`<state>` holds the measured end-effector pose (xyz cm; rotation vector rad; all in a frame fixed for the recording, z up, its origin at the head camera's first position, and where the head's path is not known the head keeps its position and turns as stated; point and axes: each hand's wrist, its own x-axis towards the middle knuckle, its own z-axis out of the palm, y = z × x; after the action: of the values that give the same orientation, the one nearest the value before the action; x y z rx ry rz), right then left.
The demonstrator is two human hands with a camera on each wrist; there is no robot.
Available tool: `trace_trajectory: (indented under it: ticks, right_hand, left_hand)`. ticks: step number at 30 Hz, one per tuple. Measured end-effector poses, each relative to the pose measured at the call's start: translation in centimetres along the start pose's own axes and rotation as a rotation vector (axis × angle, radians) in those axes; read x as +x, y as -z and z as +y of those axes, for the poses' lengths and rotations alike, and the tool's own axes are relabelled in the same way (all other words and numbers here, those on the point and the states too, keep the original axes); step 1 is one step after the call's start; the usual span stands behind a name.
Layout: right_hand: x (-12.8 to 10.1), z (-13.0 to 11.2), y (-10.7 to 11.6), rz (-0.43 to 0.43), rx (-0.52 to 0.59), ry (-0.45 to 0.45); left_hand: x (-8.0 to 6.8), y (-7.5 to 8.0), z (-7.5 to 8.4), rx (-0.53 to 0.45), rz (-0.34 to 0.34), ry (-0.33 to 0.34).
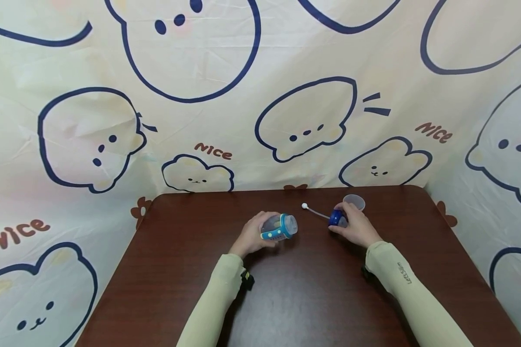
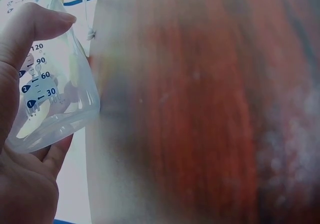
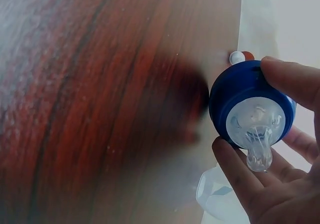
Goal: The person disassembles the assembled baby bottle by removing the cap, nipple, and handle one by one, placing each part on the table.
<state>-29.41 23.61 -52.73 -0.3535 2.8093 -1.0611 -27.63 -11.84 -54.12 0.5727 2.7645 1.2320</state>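
In the head view, my left hand (image 1: 249,237) grips a clear baby bottle (image 1: 271,224) with a blue band, tilted so its uncovered mouth points right. Measuring marks show on the bottle (image 2: 75,103) in the left wrist view, the thumb lying across it. My right hand (image 1: 357,227) holds the bottle's blue screw ring (image 1: 335,217) by its rim, apart from the bottle. A clear teat (image 3: 259,156) sticks out of the ring on the palm side. From its other side a thin straw (image 1: 317,212) with a white ball end reaches left.
A translucent cover (image 1: 357,200) stands on the brown table (image 1: 295,299) behind my right hand, near the far edge. Patterned cloth (image 1: 234,125) hangs behind the table and at both sides.
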Motion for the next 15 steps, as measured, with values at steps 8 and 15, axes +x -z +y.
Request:
trace_trajectory:
  ticks: [8,15]
  right_hand:
    - [0.09,0.31,0.05,-0.004,-0.017,0.0]
    - [-0.07,0.55,0.1,-0.009,-0.013,-0.009]
  left_hand:
    - [-0.15,0.13,-0.03,-0.008,-0.001,0.01]
    - [-0.1,0.11,0.02,-0.012,-0.002,-0.006]
